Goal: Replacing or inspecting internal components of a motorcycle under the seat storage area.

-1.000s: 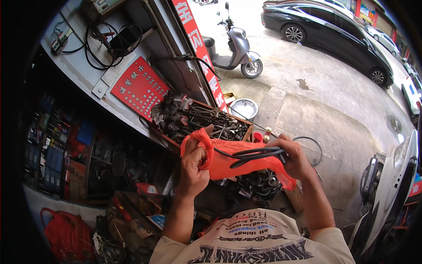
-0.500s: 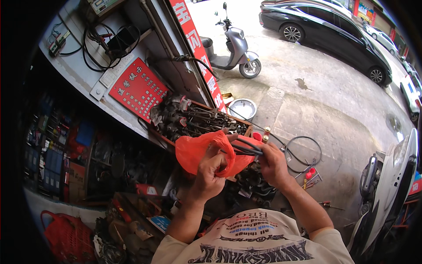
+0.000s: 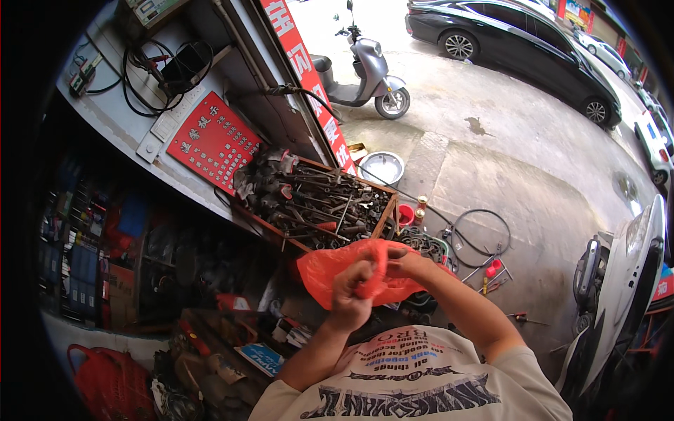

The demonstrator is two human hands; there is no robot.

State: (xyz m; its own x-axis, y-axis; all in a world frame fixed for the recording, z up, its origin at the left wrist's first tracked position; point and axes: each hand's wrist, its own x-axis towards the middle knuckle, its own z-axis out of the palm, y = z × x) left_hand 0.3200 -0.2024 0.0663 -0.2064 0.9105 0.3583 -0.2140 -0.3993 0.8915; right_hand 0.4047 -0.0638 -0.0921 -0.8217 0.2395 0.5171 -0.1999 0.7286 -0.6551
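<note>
My left hand (image 3: 352, 289) is closed on the gathered rim of a thin red plastic bag (image 3: 321, 272), which hangs in front of my chest. Across the bag's mouth lies my right hand (image 3: 408, 264), its fingers pointing left toward the gripped rim. Those fingertips are partly hidden by the bag, so what they hold cannot be made out. No dark hose shows outside the bag.
Beyond the bag stands a wooden box (image 3: 382, 223) full of metal tools. A red cup (image 3: 406, 215), coiled black hose (image 3: 508, 238) and screwdriver (image 3: 523, 318) lie on the ground. A white basin (image 3: 382, 167) and scooter (image 3: 365, 74) are farther off.
The looped dark hose that my right hand held has gone from sight at the bag's mouth. My right hand has moved left and down to the bag, and the bag sits lower.
</note>
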